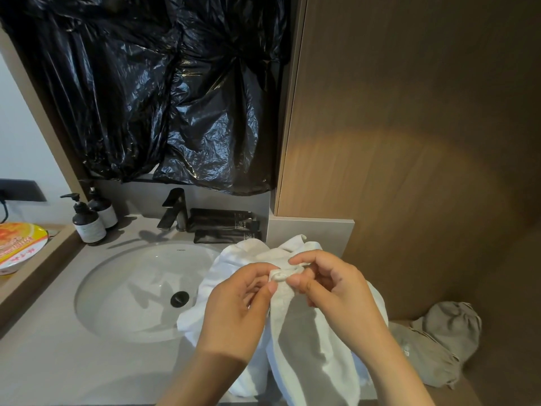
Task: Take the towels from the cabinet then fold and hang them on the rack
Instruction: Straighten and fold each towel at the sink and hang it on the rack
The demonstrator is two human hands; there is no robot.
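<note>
While my left hand (240, 303) and right hand (333, 288) pinch the towel (307, 347) by one bunched edge, I judge folding is starting; next, spread it flat.

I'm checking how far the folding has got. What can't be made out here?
Head view:
- Towel: lower part cut off by the bottom edge and hidden behind the forearms; fold state unclear.
- Its pinched corner: mostly covered by the left hand and right hand.
- Behind the black plastic bag: fully covered.
- Noodle bowl: cut by the left edge.
- Bottle labels: too small to read.
- Rack: not in view.
</note>
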